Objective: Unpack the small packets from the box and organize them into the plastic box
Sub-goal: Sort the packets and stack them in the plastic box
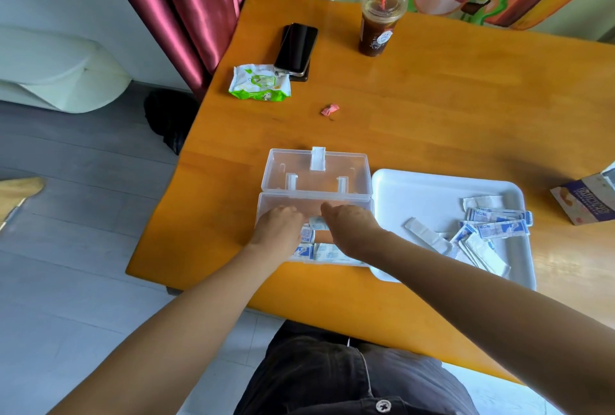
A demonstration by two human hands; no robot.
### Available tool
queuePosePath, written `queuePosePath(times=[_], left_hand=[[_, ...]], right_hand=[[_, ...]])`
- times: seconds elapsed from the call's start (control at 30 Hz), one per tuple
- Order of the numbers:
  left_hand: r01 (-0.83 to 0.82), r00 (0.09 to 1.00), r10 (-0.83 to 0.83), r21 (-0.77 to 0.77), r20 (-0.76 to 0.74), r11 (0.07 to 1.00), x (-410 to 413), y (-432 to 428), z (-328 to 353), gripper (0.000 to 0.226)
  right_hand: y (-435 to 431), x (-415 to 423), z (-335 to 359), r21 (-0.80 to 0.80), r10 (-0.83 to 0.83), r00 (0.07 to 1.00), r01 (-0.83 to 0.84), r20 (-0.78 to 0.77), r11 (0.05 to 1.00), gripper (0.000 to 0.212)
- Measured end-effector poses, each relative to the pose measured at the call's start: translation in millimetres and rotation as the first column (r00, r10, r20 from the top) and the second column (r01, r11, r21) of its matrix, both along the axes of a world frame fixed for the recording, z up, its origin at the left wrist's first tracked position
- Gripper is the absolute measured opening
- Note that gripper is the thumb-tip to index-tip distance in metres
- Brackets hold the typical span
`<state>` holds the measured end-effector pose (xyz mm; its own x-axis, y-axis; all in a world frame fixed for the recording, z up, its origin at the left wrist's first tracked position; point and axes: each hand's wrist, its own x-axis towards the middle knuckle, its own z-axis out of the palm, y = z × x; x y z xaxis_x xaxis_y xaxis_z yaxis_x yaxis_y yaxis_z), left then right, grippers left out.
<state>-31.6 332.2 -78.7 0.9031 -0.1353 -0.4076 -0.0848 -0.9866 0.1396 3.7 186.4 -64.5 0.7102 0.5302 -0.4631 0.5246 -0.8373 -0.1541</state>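
While the left hand (279, 226) and right hand (349, 225) reach into the plastic box (316, 183), packets (304, 251) lie beneath. Whether either grips one cannot be told.

I record a clear rectangular plastic box (266, 205), lid swung open. In its near part lie small flat blue-and-white packets (304, 251); more packets (496, 226) lie scattered on a white tray (416, 191) just beside it. A printed cardboard box (580, 205) stands far right.
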Motion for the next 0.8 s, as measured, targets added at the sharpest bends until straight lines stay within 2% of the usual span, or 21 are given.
queuePosePath(times=[0.23,0.47,0.67,0.8], left_hand=[[0.034,0.999,-0.034,0.018,-0.012,0.999,2.7,4.1,-7.9,0.024],[0.103,0.994,-0.095,0.155,-0.06,0.982,8.8,5.2,-9.2,0.019],[0.073,0.997,-0.075,0.091,0.01,0.993,7.8,4.1,-14.3,0.024],[0.063,0.998,-0.064,0.058,0.012,0.996,6.9,1.8,-14.9,0.024]], right_hand=[[1.3,-8.1,-20.4,-0.058,-0.029,0.998,0.026,-0.054,0.998,0.025],[-0.6,-1.0,-22.5,-0.06,0.037,0.999,-0.036,0.019,0.998,0.029],[-0.1,-4.0,-28.6,-0.035,0.019,1.0,-0.018,0.02,0.999,0.045],[-4.5,-4.3,-28.7,-0.013,0.027,1.0,-0.027,0.002,1.0,0.041]])
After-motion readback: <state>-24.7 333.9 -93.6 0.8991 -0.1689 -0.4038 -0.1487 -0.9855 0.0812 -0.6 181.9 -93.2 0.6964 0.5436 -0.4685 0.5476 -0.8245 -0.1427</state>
